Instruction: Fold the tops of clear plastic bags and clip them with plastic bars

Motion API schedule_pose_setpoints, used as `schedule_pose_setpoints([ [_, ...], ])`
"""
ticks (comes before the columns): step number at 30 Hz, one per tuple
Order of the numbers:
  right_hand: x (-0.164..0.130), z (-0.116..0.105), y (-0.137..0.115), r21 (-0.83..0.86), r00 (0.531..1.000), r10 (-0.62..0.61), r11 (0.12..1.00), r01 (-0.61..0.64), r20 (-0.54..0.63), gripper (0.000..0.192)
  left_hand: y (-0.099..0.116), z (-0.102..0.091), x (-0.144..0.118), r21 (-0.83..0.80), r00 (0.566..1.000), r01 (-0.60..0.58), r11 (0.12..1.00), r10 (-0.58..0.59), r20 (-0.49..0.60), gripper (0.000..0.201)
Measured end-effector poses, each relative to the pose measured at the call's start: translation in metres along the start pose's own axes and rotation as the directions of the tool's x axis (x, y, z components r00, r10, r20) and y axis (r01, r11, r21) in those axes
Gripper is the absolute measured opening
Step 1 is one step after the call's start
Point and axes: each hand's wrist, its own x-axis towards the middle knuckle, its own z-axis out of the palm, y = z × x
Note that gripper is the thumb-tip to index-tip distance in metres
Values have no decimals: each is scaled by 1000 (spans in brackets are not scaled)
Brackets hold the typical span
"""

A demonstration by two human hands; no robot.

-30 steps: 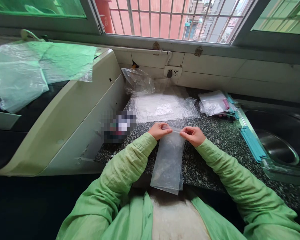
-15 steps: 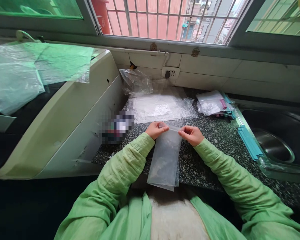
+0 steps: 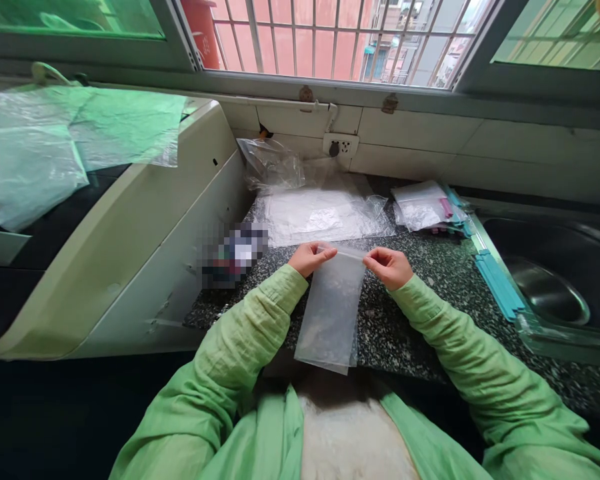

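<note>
Both hands, left hand (image 3: 310, 257) and right hand (image 3: 387, 265), stay pinched on the clear zip bag's (image 3: 330, 313) mouth, now lifted slightly toward 12 o'clock over the tabletop (image 3: 430, 267).

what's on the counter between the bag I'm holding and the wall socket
In the head view, a flat stack of clear plastic bags lies on the speckled counter between the held bag and the wall socket, with a crumpled clear bag behind it.

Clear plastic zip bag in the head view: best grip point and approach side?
Grip the clear plastic zip bag at its two top corners, one from each side, pinching the stiffer top strip. The left hand and right hand do just that. The thin film below hangs limp over the speckled dark counter edge, so it would likely crumple if gripped there.
</note>
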Motion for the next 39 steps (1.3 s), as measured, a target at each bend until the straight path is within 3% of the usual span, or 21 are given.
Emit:
schedule_pose_setpoints([
  [7,3,-6,11,15,995,6,1000,-4,-96,27,0,0,1,-48,999,-10,999,8,-54,38],
  [12,5,-10,17,0,1000,6,1000,-6,0,30,8,2,-3,-22,994,-28,999,26,-108,25],
  [19,14,-16,9,-84,988,37,996,-25,152,37,5,10,-4,46,999,-28,999,30,-29,22],
  [27,20,9,-11,-98,973,-22,994,46,229,35,-5,20,-8,114,990,-100,988,88,110,23],
  [39,21,7,-10,-89,983,-31,995,47,181,31,-4,26,-9,137,992,-83,987,68,109,31],
])
